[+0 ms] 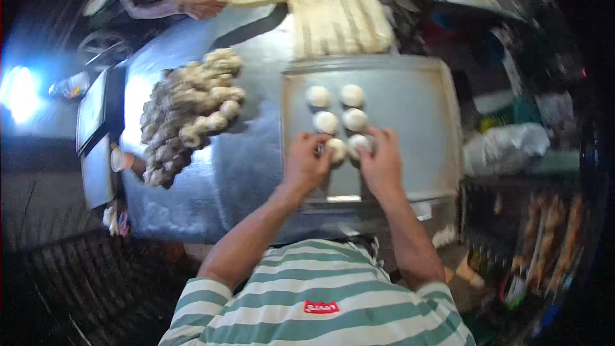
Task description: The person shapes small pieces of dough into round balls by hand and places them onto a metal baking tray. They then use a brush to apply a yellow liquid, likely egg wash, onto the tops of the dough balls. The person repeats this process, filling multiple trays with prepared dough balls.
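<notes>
My left hand [307, 161] is closed about a round white dough ball [336, 150] at the near end of a metal baking tray [423, 128]. Beside it, my right hand [383, 165] has its fingers curled on another dough ball [359, 145]. The two balls sit side by side on the tray. Beyond them, several more dough balls [352, 95] stand in two short columns. To the left, a large heap of dough balls [192, 106] lies on the shiny metal table [256, 147].
A wide sheet of pale dough [339, 16] lies past the tray, and another person's hand [204, 4] holds a strip drawn from it. At the table's left edge is a small cup [120, 159]. A plastic bag [506, 147] is right of the tray.
</notes>
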`<state>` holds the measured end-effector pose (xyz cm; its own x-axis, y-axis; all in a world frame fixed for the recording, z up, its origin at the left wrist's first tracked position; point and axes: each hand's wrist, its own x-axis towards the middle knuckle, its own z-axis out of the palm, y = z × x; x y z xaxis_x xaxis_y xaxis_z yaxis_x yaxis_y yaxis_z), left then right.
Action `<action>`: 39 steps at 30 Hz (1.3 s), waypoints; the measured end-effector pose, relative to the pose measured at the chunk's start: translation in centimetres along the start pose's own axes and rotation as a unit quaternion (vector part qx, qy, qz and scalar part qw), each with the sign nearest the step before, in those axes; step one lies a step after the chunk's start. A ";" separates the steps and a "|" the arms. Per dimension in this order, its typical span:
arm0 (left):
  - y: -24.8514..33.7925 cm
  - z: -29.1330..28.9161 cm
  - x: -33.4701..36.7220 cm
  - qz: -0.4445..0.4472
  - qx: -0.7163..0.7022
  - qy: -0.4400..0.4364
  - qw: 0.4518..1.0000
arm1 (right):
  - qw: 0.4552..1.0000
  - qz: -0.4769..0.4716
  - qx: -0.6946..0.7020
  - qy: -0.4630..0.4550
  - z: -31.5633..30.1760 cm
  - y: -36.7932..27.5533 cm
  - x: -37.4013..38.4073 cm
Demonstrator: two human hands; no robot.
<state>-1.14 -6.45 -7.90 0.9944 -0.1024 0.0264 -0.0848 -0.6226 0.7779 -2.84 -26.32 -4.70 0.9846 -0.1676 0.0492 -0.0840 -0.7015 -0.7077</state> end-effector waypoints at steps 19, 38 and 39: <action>-21.2 -24.1 -10.3 -0.046 -0.094 0.113 0.988 | 0.986 -0.038 0.160 0.000 27.6 -18.0 5.6; -30.9 -27.6 -18.9 0.057 0.259 0.158 0.951 | 0.951 -0.295 0.018 -0.091 27.6 -14.7 -6.8; -33.7 -25.8 -21.1 0.108 0.197 0.175 0.959 | 0.941 -0.329 0.012 -0.077 27.3 -12.3 -9.4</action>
<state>-17.60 36.72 -18.50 0.9052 -0.0376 0.4234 -0.2398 -0.8677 0.4355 -6.88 2.77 -15.68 0.8334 0.4004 0.3810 0.5527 -0.6027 -0.5756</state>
